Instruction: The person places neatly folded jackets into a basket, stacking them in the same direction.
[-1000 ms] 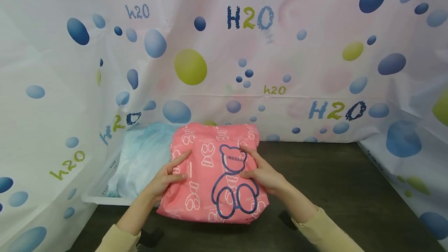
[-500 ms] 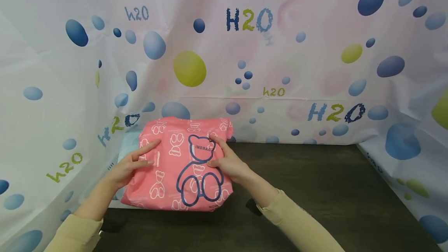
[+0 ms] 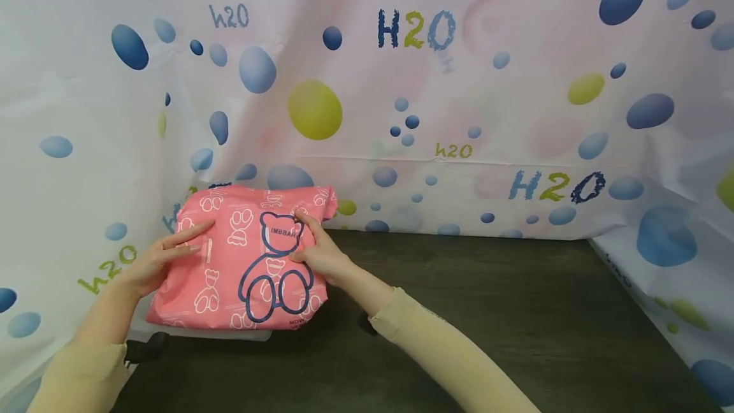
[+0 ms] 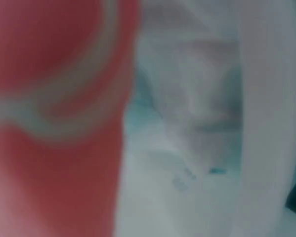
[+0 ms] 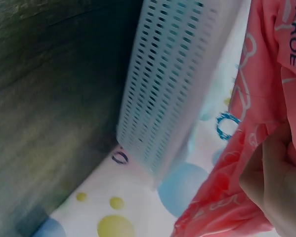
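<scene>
A folded pink cloth [image 3: 229,266] with white candy-like outlines and a dark blue bear outline is held up between both hands, over the white basket [image 3: 241,335]. My left hand [image 3: 153,265] grips its left side, thumb and a finger on the front. On the right side my right hand [image 3: 323,253] holds it in the same manner. In the right wrist view curled fingers [image 5: 274,173] press into the pink fabric, apart from the basket's perforated wall [image 5: 162,74]. The left wrist view is blurred; pink cloth [image 4: 54,173] fills its left part.
The cloth hides most of the basket in the head view. Pale blue and white material [image 4: 187,98] shows inside it in the left wrist view. A dark table [image 3: 487,324] extends to the right. A bubble-printed sheet [image 3: 516,50] stands behind and at the sides.
Both hands have carried the pink cloth leftward, from the middle of the table to above the basket. The pale blue cloth seen in the basket earlier is now hidden in the head view.
</scene>
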A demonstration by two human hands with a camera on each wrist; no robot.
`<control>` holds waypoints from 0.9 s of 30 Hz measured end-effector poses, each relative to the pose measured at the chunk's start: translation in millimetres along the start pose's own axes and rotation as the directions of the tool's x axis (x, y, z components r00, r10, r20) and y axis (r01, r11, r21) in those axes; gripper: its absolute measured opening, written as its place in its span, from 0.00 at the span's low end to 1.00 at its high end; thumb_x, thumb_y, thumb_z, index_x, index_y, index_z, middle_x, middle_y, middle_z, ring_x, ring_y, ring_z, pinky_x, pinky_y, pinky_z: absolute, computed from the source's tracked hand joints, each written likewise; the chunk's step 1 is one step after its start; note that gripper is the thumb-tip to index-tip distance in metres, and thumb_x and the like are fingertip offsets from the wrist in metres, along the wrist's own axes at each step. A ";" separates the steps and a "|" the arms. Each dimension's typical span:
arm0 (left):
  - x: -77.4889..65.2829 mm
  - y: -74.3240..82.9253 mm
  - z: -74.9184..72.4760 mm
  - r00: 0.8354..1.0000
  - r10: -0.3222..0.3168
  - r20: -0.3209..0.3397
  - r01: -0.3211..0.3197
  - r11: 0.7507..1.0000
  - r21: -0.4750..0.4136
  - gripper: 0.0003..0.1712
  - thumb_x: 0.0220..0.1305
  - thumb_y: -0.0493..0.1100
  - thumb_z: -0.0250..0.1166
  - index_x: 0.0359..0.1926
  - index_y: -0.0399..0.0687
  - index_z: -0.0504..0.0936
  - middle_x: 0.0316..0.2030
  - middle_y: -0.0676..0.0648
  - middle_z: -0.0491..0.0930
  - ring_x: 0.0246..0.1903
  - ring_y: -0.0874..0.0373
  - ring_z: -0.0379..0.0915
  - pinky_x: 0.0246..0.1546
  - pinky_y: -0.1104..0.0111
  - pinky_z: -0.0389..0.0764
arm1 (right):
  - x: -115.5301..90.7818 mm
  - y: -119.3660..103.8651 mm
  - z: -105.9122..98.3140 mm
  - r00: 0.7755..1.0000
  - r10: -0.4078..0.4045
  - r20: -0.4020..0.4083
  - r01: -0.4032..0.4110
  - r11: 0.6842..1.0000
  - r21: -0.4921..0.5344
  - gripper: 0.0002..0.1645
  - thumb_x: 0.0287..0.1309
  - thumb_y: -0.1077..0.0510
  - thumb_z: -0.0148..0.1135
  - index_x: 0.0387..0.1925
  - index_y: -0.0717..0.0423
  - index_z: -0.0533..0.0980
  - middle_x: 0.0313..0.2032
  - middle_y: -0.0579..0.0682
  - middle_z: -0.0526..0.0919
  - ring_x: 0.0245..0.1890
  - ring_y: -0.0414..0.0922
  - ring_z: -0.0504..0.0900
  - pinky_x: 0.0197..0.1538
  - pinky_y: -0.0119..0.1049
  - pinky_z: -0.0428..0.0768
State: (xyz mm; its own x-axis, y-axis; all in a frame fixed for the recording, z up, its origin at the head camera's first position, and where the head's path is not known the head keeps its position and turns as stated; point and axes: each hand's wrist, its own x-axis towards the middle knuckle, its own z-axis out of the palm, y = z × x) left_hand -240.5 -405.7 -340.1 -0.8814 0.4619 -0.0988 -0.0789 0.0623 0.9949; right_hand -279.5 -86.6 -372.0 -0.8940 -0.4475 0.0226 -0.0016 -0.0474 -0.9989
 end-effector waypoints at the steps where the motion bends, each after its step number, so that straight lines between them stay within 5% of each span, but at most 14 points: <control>1: 0.0 0.0 -3.5 1.000 -0.014 -0.023 0.014 1.000 0.014 0.31 0.77 0.39 0.42 0.72 0.77 0.61 0.55 0.57 0.74 0.48 0.57 0.80 0.47 0.60 0.82 | 3.9 2.6 3.2 1.000 -0.004 -0.003 0.004 1.000 0.004 0.50 0.55 0.73 0.63 0.73 0.35 0.59 0.67 0.54 0.63 0.59 0.54 0.74 0.50 0.47 0.82; 5: 3.7 -1.0 -18.3 0.990 -0.109 -0.094 0.116 0.991 0.065 0.30 0.76 0.42 0.45 0.70 0.82 0.61 0.53 0.58 0.72 0.47 0.57 0.79 0.47 0.60 0.82 | 18.5 13.7 15.3 1.000 0.008 -0.027 -0.007 0.999 0.048 0.50 0.54 0.73 0.62 0.72 0.36 0.60 0.68 0.53 0.63 0.60 0.54 0.72 0.53 0.48 0.80; 11: 8.5 -2.7 -36.3 0.947 -0.227 -0.227 0.266 0.950 0.162 0.30 0.73 0.48 0.53 0.67 0.90 0.61 0.54 0.52 0.66 0.46 0.56 0.76 0.46 0.60 0.82 | 33.3 26.5 37.8 0.994 0.066 -0.082 -0.053 0.988 0.146 0.49 0.51 0.75 0.63 0.71 0.37 0.64 0.65 0.54 0.66 0.56 0.54 0.75 0.51 0.49 0.81; 19: 21.3 -16.9 -43.5 0.897 -0.241 -0.370 0.345 0.905 0.248 0.38 0.68 0.54 0.61 0.72 0.79 0.54 0.62 0.37 0.60 0.42 0.56 0.75 0.43 0.63 0.81 | 41.2 39.0 57.9 0.982 0.089 -0.165 -0.063 0.986 0.155 0.48 0.50 0.77 0.62 0.70 0.41 0.66 0.66 0.55 0.65 0.57 0.56 0.72 0.52 0.52 0.80; 27: 32.5 -25.1 -42.2 0.882 -0.225 -0.413 0.377 0.863 0.335 0.46 0.66 0.54 0.63 0.75 0.62 0.45 0.66 0.26 0.49 0.47 0.48 0.68 0.42 0.63 0.81 | 46.3 43.0 65.1 0.980 0.066 -0.188 -0.048 0.994 0.102 0.49 0.48 0.78 0.62 0.70 0.44 0.65 0.66 0.53 0.67 0.59 0.56 0.71 0.51 0.50 0.80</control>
State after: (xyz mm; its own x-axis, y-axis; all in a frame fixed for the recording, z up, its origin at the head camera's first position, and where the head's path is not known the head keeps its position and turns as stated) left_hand -286.8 -429.6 -367.5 -0.9524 0.0280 -0.3035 -0.2444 0.5246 0.8155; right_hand -291.8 -167.5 -411.2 -0.9604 -0.2736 -0.0519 0.0869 -0.1172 -0.9893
